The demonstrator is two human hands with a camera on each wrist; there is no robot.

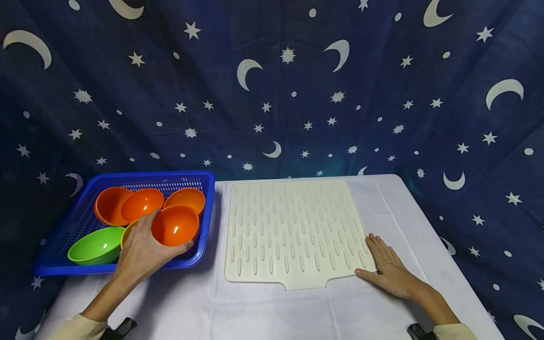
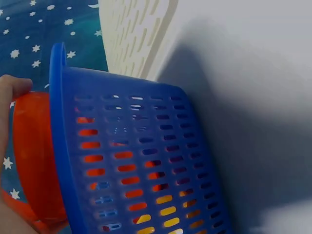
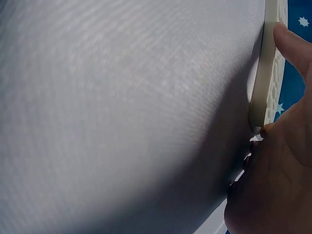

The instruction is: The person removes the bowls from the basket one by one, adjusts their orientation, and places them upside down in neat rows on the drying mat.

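My left hand (image 1: 143,250) grips an orange bowl (image 1: 176,226) at the front right of a blue plastic basket (image 1: 208,226), thumb on its near side. In the left wrist view the same bowl (image 2: 36,156) shows beyond the basket's slotted wall (image 2: 141,117). Several more orange bowls (image 1: 112,208) sit behind it in the basket, a green bowl (image 1: 95,246) lies to the left, and a yellow one is mostly hidden by the hand. With fingers straight, my right hand (image 1: 393,271) rests at the near right corner of a cream ridged mat (image 1: 278,264); its thumb touches the mat edge (image 3: 267,73).
The basket and the mat lie side by side on a table with a white cloth (image 1: 263,311). A dark blue curtain (image 1: 280,108) with moons and stars hangs behind and at the sides.
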